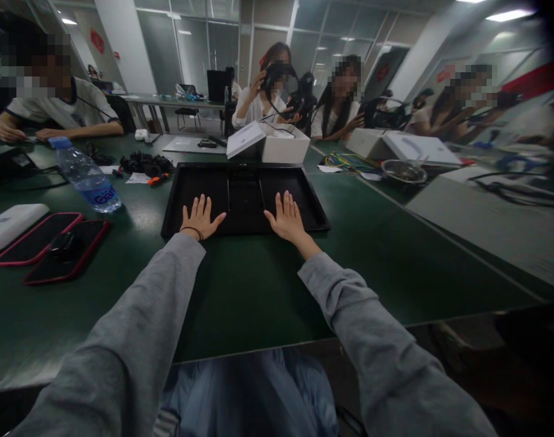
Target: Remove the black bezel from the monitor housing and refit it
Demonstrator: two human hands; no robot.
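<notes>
A black rectangular tray-like panel [246,212] with a raised rim lies on the green table [259,291] in front of me. Over its left part my left hand [199,220] is spread palm down, a dark band round the wrist. On the right part, my right hand [285,218] is spread the same way, fingers pointing away from me. Neither hand grips anything. Whether the palms touch the panel's surface or hover just above it, I cannot tell. Two thin light lines run along the panel between the hands.
Left are a water bottle [88,176], two red-edged phones, a white case [13,226] and dark cables. Behind the panel stands an open white box [285,145]. A metal bowl [403,172], cables and more boxes lie right. Several people sit across the table.
</notes>
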